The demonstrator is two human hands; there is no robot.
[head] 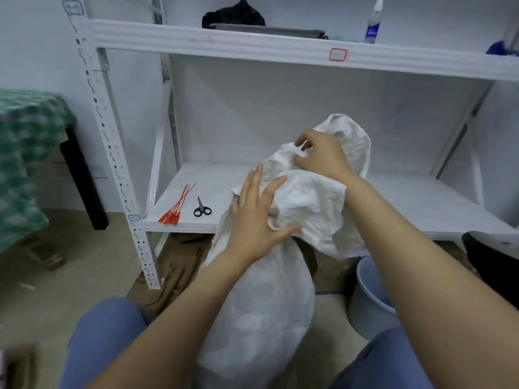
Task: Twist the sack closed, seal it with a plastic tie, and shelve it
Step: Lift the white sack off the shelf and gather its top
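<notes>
A full white woven sack (261, 310) stands on the floor between my knees, in front of the white shelf (213, 175). Its loose upper part is crumpled and leans over the shelf board's front edge. My left hand (257, 217) lies flat on the sack's neck with straight, spread fingers. My right hand (323, 154) pinches a fold of the sack's top edge, farther back and higher. Several red plastic ties (175, 207) lie on the shelf board at the front left.
Black-handled scissors (201, 209) lie beside the ties. A pale blue bucket (370, 293) stands on the floor to the right. A table with green checked cloth (25, 153) is at the left. The upper shelf holds a black bundle (233, 14) and a bottle (373, 21).
</notes>
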